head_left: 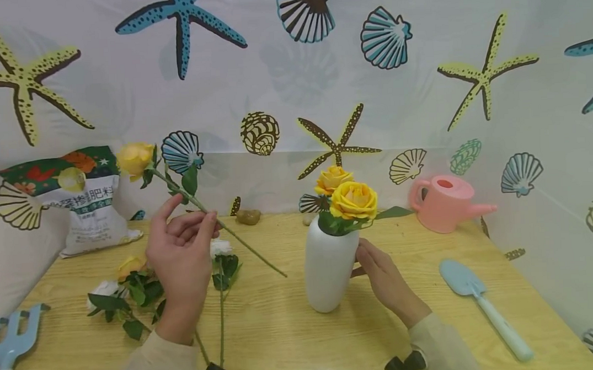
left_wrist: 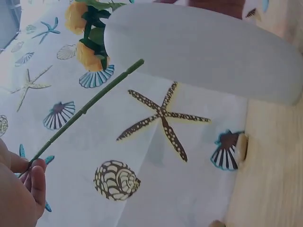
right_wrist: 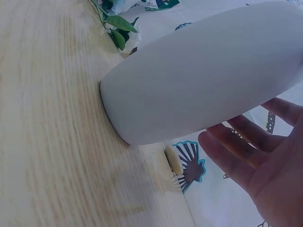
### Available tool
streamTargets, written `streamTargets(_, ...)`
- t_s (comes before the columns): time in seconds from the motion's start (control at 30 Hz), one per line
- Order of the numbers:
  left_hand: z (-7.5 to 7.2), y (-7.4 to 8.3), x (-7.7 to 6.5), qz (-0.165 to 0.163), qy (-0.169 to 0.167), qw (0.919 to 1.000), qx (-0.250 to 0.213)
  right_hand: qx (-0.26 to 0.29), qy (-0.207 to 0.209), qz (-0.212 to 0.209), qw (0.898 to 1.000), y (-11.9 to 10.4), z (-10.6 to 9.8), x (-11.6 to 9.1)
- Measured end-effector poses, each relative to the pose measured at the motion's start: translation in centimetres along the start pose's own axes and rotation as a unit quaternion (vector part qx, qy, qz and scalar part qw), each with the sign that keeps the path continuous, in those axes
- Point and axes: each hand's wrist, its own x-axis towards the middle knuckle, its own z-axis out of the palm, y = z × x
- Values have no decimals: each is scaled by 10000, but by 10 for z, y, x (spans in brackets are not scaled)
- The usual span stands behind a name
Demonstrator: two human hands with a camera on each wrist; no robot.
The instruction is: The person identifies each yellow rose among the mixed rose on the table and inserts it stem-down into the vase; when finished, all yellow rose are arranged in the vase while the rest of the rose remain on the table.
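My left hand [head_left: 182, 256] pinches the green stem of a yellow rose [head_left: 135, 160] between thumb and fingers. The bloom points up and left, and the bare stem end [left_wrist: 137, 64] slants toward the white vase [head_left: 330, 266]. That vase stands upright on the table, holding two yellow roses [head_left: 353, 200] with green leaves. On its right side, my right hand [head_left: 387, 280] rests extended fingers [right_wrist: 232, 161] against the vase wall. Left of the vase lie a white flower [head_left: 221, 248] and, partly behind my left forearm, a yellow rose [head_left: 130, 267] with another white flower [head_left: 104, 293].
A pink watering can [head_left: 444, 206] stands at the back right, with a light blue trowel [head_left: 485, 303] in front. At far left lies a blue hand fork [head_left: 12, 341]. A fertilizer bag [head_left: 91, 216] leans against the printed curtain; a brown stone [head_left: 249, 217] sits at the table's back edge.
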Motion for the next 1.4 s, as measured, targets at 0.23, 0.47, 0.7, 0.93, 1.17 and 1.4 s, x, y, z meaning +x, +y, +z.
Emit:
streamTargets(0.23,43,14,-4,790,564,9824,-1597,193,-49,-95,9998,1,2,2)
streamTargets(0.47,58,26,-2,1243,882,9684,-1976,209,-98,-117,9997,-1,7,5)
streamTargets(0.7,67,26,-2,1202,945,9667,-2050,140,-121,-204,9996,-2,6,5)
streamTargets(0.93,78,13,-9,1095,391,9779,-1736,71,-50,-224,9997,0,3,4)
streamTargets(1.17,89,6,-15,987,-193,9822,-1585,145,-37,-296,9994,3,1,1)
streamTargets(1.4,92,10,-14,1385,-139,9786,-1515,164,-13,-310,9994,6,-1,-1)
